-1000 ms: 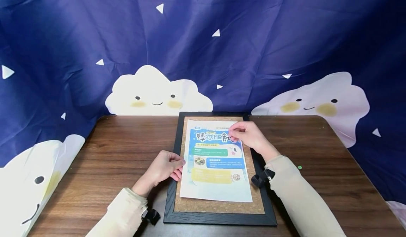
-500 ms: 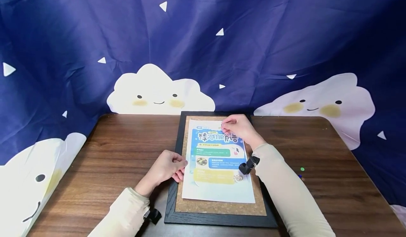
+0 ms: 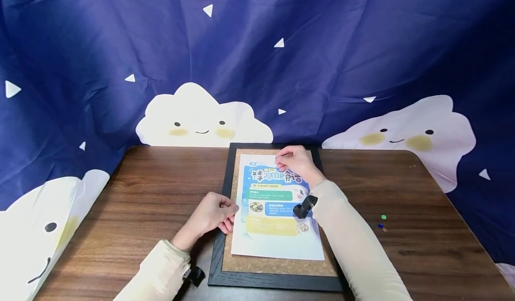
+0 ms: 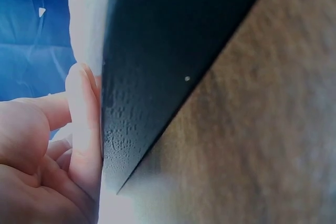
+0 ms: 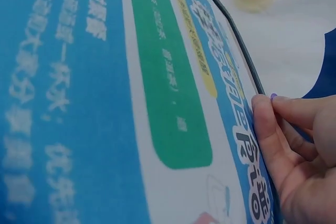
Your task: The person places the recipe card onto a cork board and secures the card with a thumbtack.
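A printed poster (image 3: 277, 246) with blue, green and yellow panels lies over a cork board (image 3: 281, 266) in a black frame (image 3: 273, 280). At the poster's left edge, my left hand (image 3: 210, 212) pinches the paper between thumb and fingers, its other fingers over the frame's side. My right hand (image 3: 295, 161) is bent over the poster's top edge, near the middle. Between its thumb and forefinger a small purple thumbtack (image 5: 273, 96) shows in the right wrist view; its point is hidden.
Several small coloured thumbtacks, among them a green one (image 3: 384, 217) and a blue one (image 3: 380, 226), lie on the wooden table (image 3: 426, 247) to the right of the frame. A dark blue curtain (image 3: 306, 68) with clouds hangs behind the table's far edge.
My right hand has moved left along the poster's top, from its right part towards the middle. The left hand keeps its place at the left edge. The blue tack has come into view.
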Demonstrator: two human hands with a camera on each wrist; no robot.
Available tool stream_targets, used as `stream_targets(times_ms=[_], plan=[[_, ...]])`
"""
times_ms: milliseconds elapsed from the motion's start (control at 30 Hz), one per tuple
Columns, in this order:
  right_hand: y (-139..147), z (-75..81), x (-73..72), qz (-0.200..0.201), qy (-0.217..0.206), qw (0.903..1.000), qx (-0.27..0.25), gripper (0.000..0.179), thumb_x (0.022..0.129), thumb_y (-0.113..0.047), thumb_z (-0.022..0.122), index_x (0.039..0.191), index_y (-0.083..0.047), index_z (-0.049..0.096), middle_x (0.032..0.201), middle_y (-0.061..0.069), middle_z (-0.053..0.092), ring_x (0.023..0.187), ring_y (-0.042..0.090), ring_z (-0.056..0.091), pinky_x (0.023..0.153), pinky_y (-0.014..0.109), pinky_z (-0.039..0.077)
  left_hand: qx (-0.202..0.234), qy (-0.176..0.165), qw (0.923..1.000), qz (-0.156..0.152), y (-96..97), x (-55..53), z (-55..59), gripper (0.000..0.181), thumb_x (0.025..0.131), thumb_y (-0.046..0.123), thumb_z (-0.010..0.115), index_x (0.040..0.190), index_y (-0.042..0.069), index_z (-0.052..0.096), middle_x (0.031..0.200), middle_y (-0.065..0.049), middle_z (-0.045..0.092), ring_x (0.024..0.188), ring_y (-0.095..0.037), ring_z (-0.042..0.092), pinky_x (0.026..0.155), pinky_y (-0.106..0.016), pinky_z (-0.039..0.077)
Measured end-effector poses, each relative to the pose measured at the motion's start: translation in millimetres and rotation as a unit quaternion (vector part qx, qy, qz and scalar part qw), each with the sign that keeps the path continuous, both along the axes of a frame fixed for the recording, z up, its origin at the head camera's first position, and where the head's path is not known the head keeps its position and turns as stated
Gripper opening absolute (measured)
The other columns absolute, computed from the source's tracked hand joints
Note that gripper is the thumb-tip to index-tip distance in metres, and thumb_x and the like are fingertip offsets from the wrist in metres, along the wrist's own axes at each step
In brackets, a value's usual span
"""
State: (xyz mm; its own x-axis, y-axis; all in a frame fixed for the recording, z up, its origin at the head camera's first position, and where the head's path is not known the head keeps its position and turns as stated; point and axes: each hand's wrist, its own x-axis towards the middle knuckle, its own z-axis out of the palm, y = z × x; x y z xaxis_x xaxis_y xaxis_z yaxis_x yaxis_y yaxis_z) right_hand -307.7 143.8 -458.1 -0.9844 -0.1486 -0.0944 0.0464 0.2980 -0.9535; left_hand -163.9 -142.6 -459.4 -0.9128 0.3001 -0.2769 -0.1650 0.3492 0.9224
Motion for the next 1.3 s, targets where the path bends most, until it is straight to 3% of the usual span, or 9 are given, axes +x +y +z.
stream_targets(times_ms=[200,400,700,1000,1300], plan=[[-4.9,2.4,-8.9,-0.002,-0.018,0.9997,0.017,0.017,0.101,0.004,0.069,0.115,0.014,0.072,0.089,0.019,0.077,0.066,0.012,0.073,0.065,0.025,0.067,-0.005,0.000,1.0000,0.001,0.2,-1.6,0.0,0.017,0.105,0.004,0.066,0.105,-0.011,0.074,0.067,-0.006,0.071,0.051,-0.011,0.067,0.053,-0.031,0.065],[-10.2,7.9,-14.0,-0.017,-0.068,0.9975,0.009,0.018,0.099,0.004,0.070,0.114,0.013,0.073,0.080,0.009,0.074,0.065,0.013,0.072,0.064,0.024,0.066,-0.002,-0.007,1.0000,0.001,-0.2,-1.5,0.0,0.017,0.105,0.004,0.065,0.106,-0.011,0.073,0.067,-0.006,0.072,0.051,-0.010,0.067,0.053,-0.031,0.065],[-15.4,13.1,-22.5,-0.043,-0.134,0.9899,0.014,0.020,0.097,0.008,0.071,0.116,0.012,0.073,0.080,0.011,0.074,0.061,0.014,0.072,0.061,0.025,0.065,-0.002,-0.004,1.0000,0.002,-0.8,-0.4,-1.2,0.017,0.104,0.005,0.066,0.106,-0.010,0.074,0.068,-0.006,0.072,0.051,-0.011,0.067,0.053,-0.031,0.065],[-17.4,18.2,-25.5,-0.053,-0.160,0.9856,0.017,0.022,0.097,0.008,0.067,0.118,0.014,0.071,0.078,0.009,0.072,0.059,0.015,0.071,0.058,0.024,0.064,0.000,-0.010,0.9999,-0.005,-1.0,-5.2,1.1,0.015,0.104,0.004,0.067,0.105,-0.010,0.072,0.067,-0.006,0.071,0.051,-0.010,0.067,0.053,-0.030,0.065],[-20.3,20.1,-25.1,-0.049,-0.168,0.9828,0.059,0.017,0.094,0.009,0.068,0.111,0.012,0.071,0.071,0.007,0.068,0.054,0.015,0.068,0.055,0.026,0.064,0.005,-0.012,0.9999,-0.005,-2.2,-2.9,0.6,0.018,0.105,0.006,0.067,0.108,-0.011,0.072,0.068,-0.007,0.072,0.052,-0.011,0.068,0.054,-0.032,0.066]])
